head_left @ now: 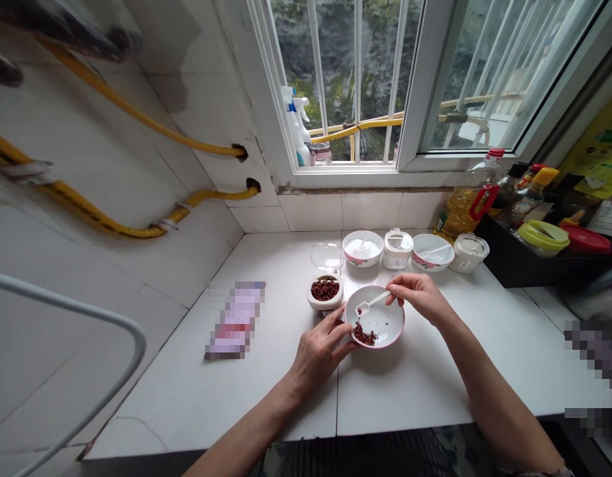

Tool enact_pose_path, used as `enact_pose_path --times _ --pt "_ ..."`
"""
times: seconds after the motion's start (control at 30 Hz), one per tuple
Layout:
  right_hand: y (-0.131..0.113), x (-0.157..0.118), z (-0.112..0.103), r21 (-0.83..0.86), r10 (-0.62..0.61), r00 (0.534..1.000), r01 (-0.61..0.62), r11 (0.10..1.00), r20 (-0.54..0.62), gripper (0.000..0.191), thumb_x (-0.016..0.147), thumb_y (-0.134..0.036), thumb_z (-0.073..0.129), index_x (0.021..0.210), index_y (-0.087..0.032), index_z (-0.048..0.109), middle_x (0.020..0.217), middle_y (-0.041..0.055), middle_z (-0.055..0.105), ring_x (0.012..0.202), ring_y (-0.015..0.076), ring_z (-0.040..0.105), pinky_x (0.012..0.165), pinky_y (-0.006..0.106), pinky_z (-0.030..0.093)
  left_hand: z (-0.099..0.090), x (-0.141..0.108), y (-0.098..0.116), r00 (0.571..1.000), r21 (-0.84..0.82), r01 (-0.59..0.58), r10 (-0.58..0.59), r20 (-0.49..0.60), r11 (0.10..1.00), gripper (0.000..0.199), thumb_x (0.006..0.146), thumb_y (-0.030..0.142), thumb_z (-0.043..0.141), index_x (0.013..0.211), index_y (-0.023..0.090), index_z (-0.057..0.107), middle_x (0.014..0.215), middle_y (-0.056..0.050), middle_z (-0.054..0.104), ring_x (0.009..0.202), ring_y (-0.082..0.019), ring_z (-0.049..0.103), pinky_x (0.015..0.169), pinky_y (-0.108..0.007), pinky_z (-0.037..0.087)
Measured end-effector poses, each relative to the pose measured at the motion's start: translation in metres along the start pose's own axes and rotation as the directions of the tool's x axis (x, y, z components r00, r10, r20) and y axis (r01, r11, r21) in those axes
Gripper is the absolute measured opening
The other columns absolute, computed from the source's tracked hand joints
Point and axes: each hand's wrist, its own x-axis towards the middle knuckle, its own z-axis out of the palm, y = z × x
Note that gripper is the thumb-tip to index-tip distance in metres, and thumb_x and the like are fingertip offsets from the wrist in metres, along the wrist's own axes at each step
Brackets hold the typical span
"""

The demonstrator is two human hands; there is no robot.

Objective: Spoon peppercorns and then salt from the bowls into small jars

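A white bowl (391, 324) with a pink rim tilts toward me on the counter, and a small heap of dark red peppercorn-like spice (364, 335) lies low in it. My left hand (320, 351) grips the bowl's left side, thumb at the rim and fingers around the outside. Between the thumb and fingers of my right hand (419, 297) is a small white spoon (368, 305), its scoop inside the bowl with a few dark bits on it. Just left of the bowl stands an open spice jar (326, 299), full of the same dark red spice, its clear lid (326, 256) raised.
Behind the bowl stand a bowl of white powder (363, 249), a lidded jar (398, 248), a bowl with a white spoon (433, 253) and another jar (469, 253). An oil bottle (467, 199) and a black condiment box (524, 258) are at right. A blurred purple packet (235, 320) lies left.
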Motion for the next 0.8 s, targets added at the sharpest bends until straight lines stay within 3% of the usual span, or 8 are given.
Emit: enact_pose_path --times 0.13,0.23,0.37,0.43,0.5,0.6,0.7,0.8 --pt "-0.003 0.003 0.017 0.003 -0.133 0.984 0.134 0.991 -0.120 0.032 0.076 -0.049 0.071 0.078 -0.017 0.067 0.067 0.0064 0.074 0.058 0.0160 0.061 0.058 0.030 0.049 0.001 0.000 0.000 1.000 0.012 0.002 -0.001 -0.008 1.000 0.014 0.097 0.032 0.058 0.098 0.019 0.064 0.130 -0.016 0.063 0.111 -0.023 0.068 0.080 -0.029 0.061" --pt "-0.006 0.001 0.038 -0.153 -0.340 0.920 0.314 0.937 -0.195 0.020 0.088 -0.039 0.061 0.087 -0.019 0.067 0.077 0.0063 0.076 0.067 0.0185 0.067 0.064 0.032 0.051 0.000 0.000 0.001 1.000 0.016 0.003 -0.003 0.004 1.000 0.014 0.096 0.032 0.059 0.099 0.019 0.064 0.129 -0.016 0.064 0.109 -0.023 0.069 0.080 -0.029 0.061" --pt "-0.007 -0.003 0.058 -0.554 -0.721 0.692 0.585 0.592 -0.040 0.014 0.095 -0.019 0.053 0.091 -0.021 0.067 0.078 0.0039 0.077 0.069 0.0180 0.067 0.082 0.038 0.048 -0.002 0.002 0.003 1.000 0.008 -0.004 0.004 -0.004 1.000 0.015 0.097 0.032 0.057 0.098 0.019 0.064 0.129 -0.015 0.064 0.105 -0.022 0.070 0.078 -0.027 0.060" --pt "-0.007 -0.004 0.062 -0.639 -0.813 0.577 0.654 0.405 0.074 0.017 0.095 -0.014 0.051 0.091 -0.020 0.066 0.076 0.0027 0.076 0.064 0.0164 0.065 0.085 0.039 0.046 -0.002 0.003 0.004 1.000 0.008 -0.012 0.012 -0.016 1.000 0.016 0.097 0.033 0.057 0.097 0.019 0.064 0.128 -0.015 0.065 0.107 -0.022 0.070 0.078 -0.027 0.060" --pt "-0.009 -0.005 0.059 -0.657 -0.845 0.526 0.671 0.343 0.097 0.017 0.095 -0.011 0.051 0.092 -0.020 0.065 0.077 0.0020 0.076 0.062 0.0154 0.064 0.087 0.039 0.046 -0.003 0.003 0.004 1.000 0.013 -0.018 0.019 -0.025 1.000 0.016 0.097 0.033 0.058 0.096 0.019 0.064 0.126 -0.015 0.066 0.108 -0.023 0.069 0.078 -0.027 0.061" --pt "-0.014 -0.010 0.045 -0.624 -0.814 0.580 0.634 0.456 -0.005 0.014 0.094 -0.013 0.054 0.093 -0.021 0.065 0.077 0.0016 0.077 0.067 0.0171 0.066 0.088 0.040 0.047 -0.003 0.003 0.003 0.999 0.020 -0.019 0.019 -0.025 1.000 0.015 0.097 0.033 0.057 0.098 0.019 0.064 0.125 -0.016 0.066 0.109 -0.023 0.069 0.078 -0.028 0.061" --pt "-0.018 -0.016 0.025 -0.551 -0.662 0.746 0.523 0.650 -0.074 0.011 0.092 -0.019 0.056 0.088 -0.022 0.066 0.068 0.0019 0.075 0.079 0.0218 0.067 0.078 0.037 0.050 -0.003 0.002 0.003 0.999 0.017 -0.022 0.023 -0.026 1.000 0.015 0.097 0.032 0.058 0.098 0.019 0.064 0.127 -0.016 0.065 0.109 -0.023 0.069 0.080 -0.030 0.061" --pt "-0.016 -0.020 0.010 -0.539 -0.500 0.865 0.442 0.717 0.044 0.014 0.090 -0.017 0.055 0.082 -0.022 0.066 0.065 0.0009 0.073 0.074 0.0205 0.064 0.073 0.035 0.049 -0.003 0.001 0.002 1.000 0.005 -0.022 0.022 -0.011 1.000 0.014 0.096 0.031 0.060 0.100 0.019 0.065 0.128 -0.016 0.065 0.108 -0.023 0.069 0.080 -0.030 0.061"
